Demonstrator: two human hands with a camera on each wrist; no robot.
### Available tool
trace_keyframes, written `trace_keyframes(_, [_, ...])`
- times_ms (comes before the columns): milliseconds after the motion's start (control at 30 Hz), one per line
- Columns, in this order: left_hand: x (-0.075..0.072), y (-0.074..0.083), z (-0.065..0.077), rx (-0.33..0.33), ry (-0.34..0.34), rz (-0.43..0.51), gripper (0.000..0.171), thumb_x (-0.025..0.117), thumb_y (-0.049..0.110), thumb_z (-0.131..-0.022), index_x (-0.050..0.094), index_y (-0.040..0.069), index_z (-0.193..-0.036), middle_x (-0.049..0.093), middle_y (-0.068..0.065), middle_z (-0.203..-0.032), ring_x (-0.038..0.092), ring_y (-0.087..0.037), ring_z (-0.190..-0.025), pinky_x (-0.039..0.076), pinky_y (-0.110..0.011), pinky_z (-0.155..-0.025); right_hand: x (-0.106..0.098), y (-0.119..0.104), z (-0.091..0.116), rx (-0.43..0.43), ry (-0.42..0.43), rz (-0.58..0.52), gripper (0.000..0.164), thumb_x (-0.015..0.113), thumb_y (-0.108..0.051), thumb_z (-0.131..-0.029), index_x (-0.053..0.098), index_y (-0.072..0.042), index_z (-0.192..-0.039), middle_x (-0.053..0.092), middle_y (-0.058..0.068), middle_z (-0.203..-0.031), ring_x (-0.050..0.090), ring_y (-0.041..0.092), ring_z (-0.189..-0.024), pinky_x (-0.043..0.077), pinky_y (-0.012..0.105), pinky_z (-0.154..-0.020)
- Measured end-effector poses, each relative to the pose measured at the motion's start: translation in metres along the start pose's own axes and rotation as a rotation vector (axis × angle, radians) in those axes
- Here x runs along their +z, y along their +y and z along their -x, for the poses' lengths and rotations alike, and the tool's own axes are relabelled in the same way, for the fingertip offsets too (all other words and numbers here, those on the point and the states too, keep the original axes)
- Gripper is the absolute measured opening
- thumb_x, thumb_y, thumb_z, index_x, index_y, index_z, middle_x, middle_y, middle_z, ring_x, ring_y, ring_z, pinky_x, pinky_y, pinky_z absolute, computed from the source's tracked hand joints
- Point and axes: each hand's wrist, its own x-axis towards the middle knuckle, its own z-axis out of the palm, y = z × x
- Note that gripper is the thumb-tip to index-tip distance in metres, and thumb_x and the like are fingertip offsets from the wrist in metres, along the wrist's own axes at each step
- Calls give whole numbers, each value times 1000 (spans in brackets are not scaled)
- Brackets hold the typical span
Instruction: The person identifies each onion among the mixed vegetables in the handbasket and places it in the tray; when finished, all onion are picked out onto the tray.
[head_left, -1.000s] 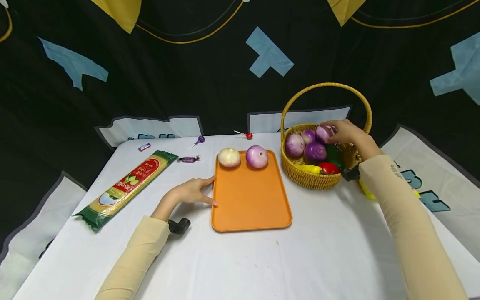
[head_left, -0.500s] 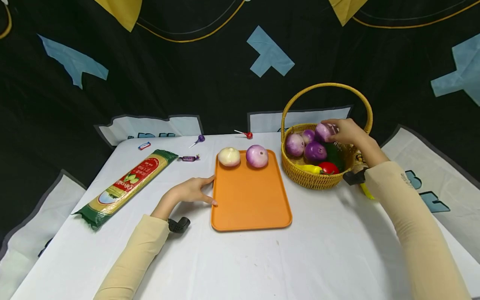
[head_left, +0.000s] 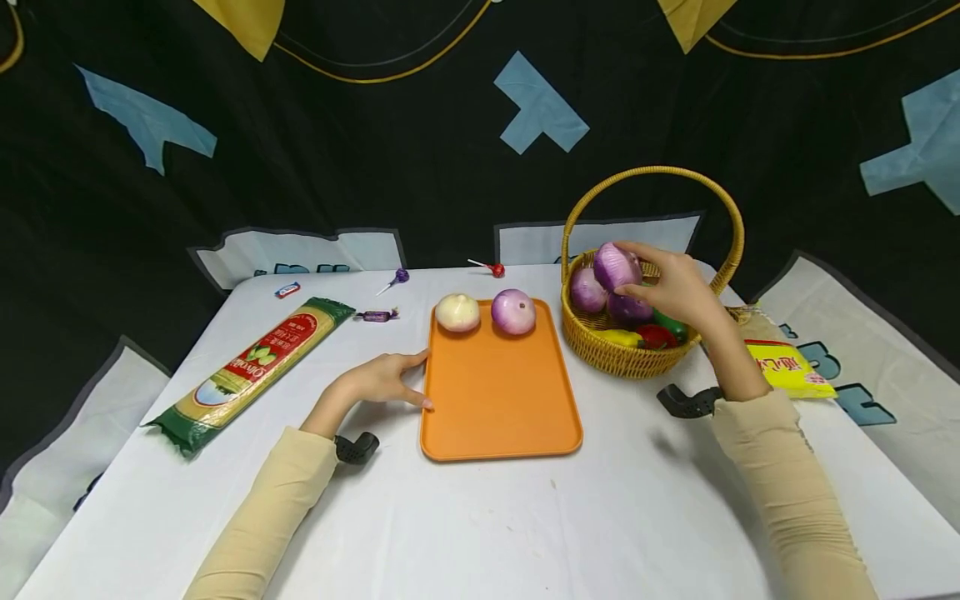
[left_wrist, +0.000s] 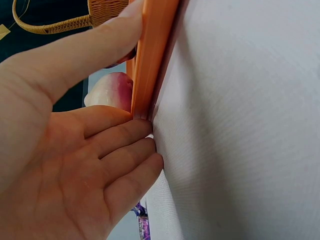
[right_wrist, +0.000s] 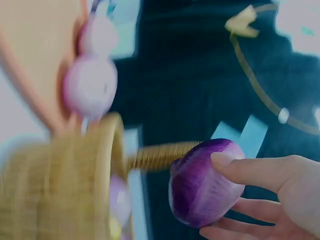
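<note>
My right hand [head_left: 678, 287] holds a purple onion [head_left: 617, 267] between thumb and fingers, above the wicker basket [head_left: 626, 362]. In the right wrist view this onion [right_wrist: 207, 185] is beyond the basket's rim. More onions [head_left: 587, 290] lie in the basket, partly hidden by the hand. At the left side of the orange tray [head_left: 502, 400] is my left hand [head_left: 386, 381], fingers extended. The left wrist view shows its thumb at the rim and its fingertips by the tray's outer edge. A pale onion [head_left: 457, 313] and a purple-and-white onion [head_left: 513, 312] sit at the tray's far end.
A yellow pepper [head_left: 619, 337], a red vegetable [head_left: 656, 337] and a green one share the basket, whose tall handle [head_left: 652, 171] arches overhead. A yellow packet [head_left: 787, 367] lies right of it. Leftward are a pasta pack [head_left: 255, 371], wrapped candy [head_left: 377, 316] and lollipops [head_left: 401, 277].
My right hand has lifted the purple onion from the basket's back right and brought it left and toward me. The packet behind that arm now shows more. My left hand stays put at the tray.
</note>
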Motion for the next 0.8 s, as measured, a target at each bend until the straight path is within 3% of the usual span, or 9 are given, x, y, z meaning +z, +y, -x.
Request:
trace_keyframes(133, [-1, 0, 0, -11, -1, 2, 100, 79, 44, -77, 27, 0, -150, 30, -23, -151, 28, -40, -139, 24, -53, -113, 19, -29, 0, -99, -2, -33, 62, 77, -18, -84, 52, -14, -140, 56, 17, -134, 55, 37, -114, 48, 54, -94])
trace_keyframes(267, [-1, -1, 1, -21, -3, 11, 100, 79, 43, -77, 27, 0, -151, 30, -22, -152, 28, -40, -139, 24, -53, -113, 44, -59, -7, -184, -85, -87, 61, 76, -16, -84, 52, -16, -140, 57, 13, -133, 57, 31, -108, 51, 47, -91])
trace_keyframes(433, [1, 0, 2, 4, -4, 11, 99, 79, 43, -78, 27, -1, -150, 29, -23, -152, 27, -41, -139, 23, -53, -113, 77, -88, -23, -241, -182, -158, 61, 76, -14, -85, 52, -16, -141, 56, 9, -136, 56, 27, -115, 51, 42, -93])
trace_keyframes(600, [1, 2, 2, 5, 5, 4, 99, 79, 43, -78, 27, -1, -150, 30, -23, -151, 28, -41, -138, 23, -53, -113, 109, -100, -39, -257, -218, -218, 58, 76, -15, -84, 55, -14, -138, 59, 11, -131, 55, 27, -119, 51, 40, -94])
trace_keyframes(800, [1, 1, 2, -7, 1, 3, 98, 78, 43, -78, 27, -1, -150, 30, -23, -151, 29, -41, -138, 23, -53, -113, 143, -100, -44, -227, -287, -154, 57, 75, -23, -85, 55, -11, -137, 59, 9, -132, 57, 25, -115, 43, 40, -103])
